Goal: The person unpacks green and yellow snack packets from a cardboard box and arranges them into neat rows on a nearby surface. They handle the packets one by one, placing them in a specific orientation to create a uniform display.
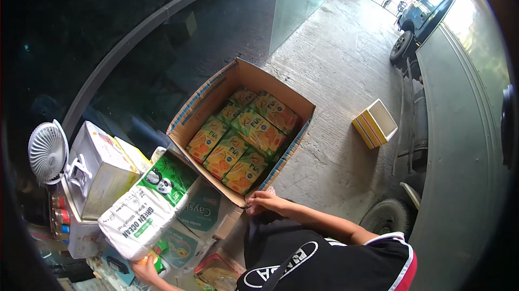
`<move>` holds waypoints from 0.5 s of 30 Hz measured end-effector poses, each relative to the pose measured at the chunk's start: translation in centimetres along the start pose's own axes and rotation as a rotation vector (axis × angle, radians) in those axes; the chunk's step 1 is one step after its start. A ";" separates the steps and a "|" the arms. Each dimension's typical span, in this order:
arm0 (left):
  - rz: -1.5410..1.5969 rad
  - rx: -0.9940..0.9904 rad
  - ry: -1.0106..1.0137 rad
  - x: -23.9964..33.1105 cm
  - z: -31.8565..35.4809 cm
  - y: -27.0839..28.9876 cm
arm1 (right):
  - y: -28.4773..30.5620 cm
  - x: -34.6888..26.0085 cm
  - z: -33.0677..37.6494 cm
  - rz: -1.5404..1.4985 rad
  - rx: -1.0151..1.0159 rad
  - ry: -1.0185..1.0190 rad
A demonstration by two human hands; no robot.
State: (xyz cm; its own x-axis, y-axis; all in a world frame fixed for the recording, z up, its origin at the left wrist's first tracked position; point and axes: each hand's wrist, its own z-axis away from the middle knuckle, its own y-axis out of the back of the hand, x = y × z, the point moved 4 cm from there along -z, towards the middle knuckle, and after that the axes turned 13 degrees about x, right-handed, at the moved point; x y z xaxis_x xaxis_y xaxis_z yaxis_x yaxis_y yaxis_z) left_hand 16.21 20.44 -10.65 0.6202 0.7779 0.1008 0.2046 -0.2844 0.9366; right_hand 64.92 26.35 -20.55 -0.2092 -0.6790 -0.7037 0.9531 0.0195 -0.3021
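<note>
My left hand (145, 270) is closed at the edge of a green-and-orange packet (159, 257), just below a white-and-green plastic-wrapped pack (135, 221). That pack lies tilted over other packages and partly hides the packet. At the near corner of an open cardboard carton (281, 175), the fingers of my right hand (264, 203) are pinched together. Something small and dark shows at their tips, too small to name. Inside the carton lie several green-and-orange boxes (258, 129), flat and close together.
A white fan (48, 153) and a white box (102, 166) stand at the left beside dark glass. Teal-and-white packages (181, 248) lie under the wrapped pack. On the concrete floor sits a yellow-striped open box (373, 123). A truck (459, 112) runs along the right.
</note>
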 end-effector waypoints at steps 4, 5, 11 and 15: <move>-0.156 0.191 -0.171 -1.3 1.0 2.5 | -1.4 -0.6 -1.2 0.134 -0.022 0.078; -0.187 0.215 -0.186 -2.4 1.5 3.3 | -1.5 0.1 -2.3 0.192 -0.056 0.124; -0.432 0.276 -0.226 -3.3 1.9 9.1 | -1.3 -2.1 -2.5 0.258 -0.153 0.001; -0.456 0.565 -0.346 -6.5 3.9 9.5 | -1.0 -3.1 -2.8 0.303 -0.296 -0.109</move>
State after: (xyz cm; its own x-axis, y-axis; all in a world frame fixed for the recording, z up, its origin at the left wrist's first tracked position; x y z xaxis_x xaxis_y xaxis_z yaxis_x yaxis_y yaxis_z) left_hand 17.09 10.49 -3.72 0.5637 0.6943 -0.4474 0.7893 -0.2931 0.5396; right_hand 64.01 30.47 -19.81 0.1094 -0.6832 -0.7220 0.8606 0.4286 -0.2751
